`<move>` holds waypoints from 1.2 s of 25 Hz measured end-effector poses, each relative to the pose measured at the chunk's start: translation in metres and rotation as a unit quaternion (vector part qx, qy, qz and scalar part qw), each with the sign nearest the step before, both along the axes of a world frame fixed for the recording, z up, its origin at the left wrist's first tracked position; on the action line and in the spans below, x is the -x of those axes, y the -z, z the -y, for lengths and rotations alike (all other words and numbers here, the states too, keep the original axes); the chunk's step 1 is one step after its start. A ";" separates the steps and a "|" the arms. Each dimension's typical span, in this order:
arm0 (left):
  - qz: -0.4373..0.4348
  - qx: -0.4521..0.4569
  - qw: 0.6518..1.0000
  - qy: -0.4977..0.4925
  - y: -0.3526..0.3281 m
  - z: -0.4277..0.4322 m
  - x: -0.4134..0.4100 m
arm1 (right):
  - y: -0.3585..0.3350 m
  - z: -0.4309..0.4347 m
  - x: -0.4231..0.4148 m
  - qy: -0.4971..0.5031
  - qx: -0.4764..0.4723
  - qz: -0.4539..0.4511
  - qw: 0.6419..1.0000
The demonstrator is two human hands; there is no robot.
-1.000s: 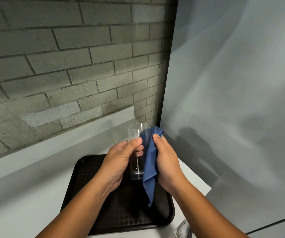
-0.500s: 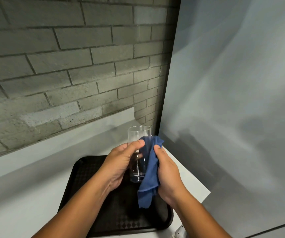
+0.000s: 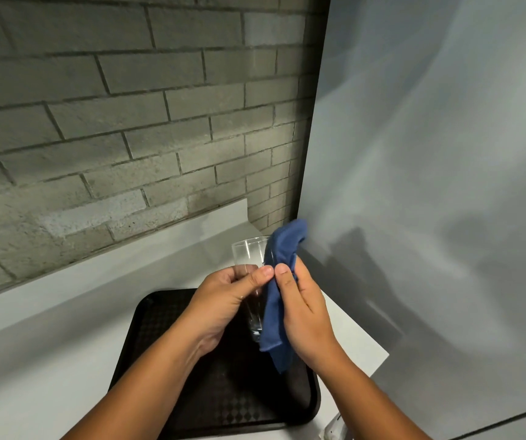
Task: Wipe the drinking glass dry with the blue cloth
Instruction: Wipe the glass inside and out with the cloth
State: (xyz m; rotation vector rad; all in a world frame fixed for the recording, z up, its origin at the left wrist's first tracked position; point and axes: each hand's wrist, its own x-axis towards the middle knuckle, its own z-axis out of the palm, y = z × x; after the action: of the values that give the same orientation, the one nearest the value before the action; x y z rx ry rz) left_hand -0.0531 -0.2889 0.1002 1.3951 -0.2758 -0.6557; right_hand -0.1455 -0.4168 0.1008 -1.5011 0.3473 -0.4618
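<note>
A clear drinking glass (image 3: 248,254) is held upright above the black tray (image 3: 166,360). My left hand (image 3: 220,304) wraps its left side, thumb at the front. The blue cloth (image 3: 276,315) drapes over the glass's right side, from above the rim down past the base. My right hand (image 3: 302,312) presses the cloth against the glass, its thumb tip next to my left thumb. The lower part of the glass is partly hidden by my hands and the cloth.
The tray lies on a white counter (image 3: 49,344) that ends at a right edge near my right wrist. A grey brick wall (image 3: 112,122) stands behind, and a smooth grey panel (image 3: 429,185) rises close on the right. A small white object (image 3: 334,430) sits at the bottom edge.
The cloth has moved up over the glass's rim, and its hanging tail is shorter. My right hand has shifted up and in, so both thumbs now nearly touch.
</note>
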 end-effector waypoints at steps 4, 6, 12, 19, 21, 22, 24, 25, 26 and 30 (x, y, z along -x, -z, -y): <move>-0.035 0.027 0.999 0.014 -0.003 0.000 0.000 | -0.005 0.003 -0.003 -0.014 -0.063 -0.002 0.998; -0.051 0.034 0.998 0.019 -0.008 0.001 0.001 | -0.010 0.001 -0.001 -0.020 -0.013 0.009 1.000; -0.067 0.052 0.996 0.001 -0.010 0.007 0.000 | -0.014 -0.009 0.001 -0.013 0.082 0.009 0.997; -0.068 0.046 0.996 -0.016 -0.016 0.009 0.001 | -0.016 -0.005 0.006 -0.015 0.054 0.020 0.998; -0.065 0.034 0.997 -0.016 -0.019 0.009 0.003 | -0.022 -0.020 0.014 -0.039 0.101 0.016 0.994; -0.065 0.032 0.997 -0.009 -0.020 0.010 0.004 | -0.024 -0.017 0.011 -0.024 0.124 0.014 0.992; -0.065 0.035 0.997 0.003 -0.022 0.010 0.006 | -0.032 -0.001 0.003 -0.011 0.091 0.021 0.996; -0.066 0.035 0.997 0.004 -0.023 0.010 0.005 | -0.035 0.002 0.001 -0.015 0.057 0.019 0.998; -0.071 0.035 0.997 0.000 -0.024 0.009 0.005 | -0.034 0.000 0.002 -0.015 0.056 0.020 0.998; -0.076 0.045 0.996 -0.015 -0.021 0.004 0.003 | -0.028 -0.008 0.010 -0.001 0.222 0.026 0.975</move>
State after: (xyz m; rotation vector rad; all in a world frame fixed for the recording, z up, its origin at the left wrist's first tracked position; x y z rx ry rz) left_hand -0.0563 -0.2934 0.1211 1.2545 -0.1614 -0.7131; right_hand -0.1559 -0.4090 0.1289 -1.9183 0.2064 -0.6039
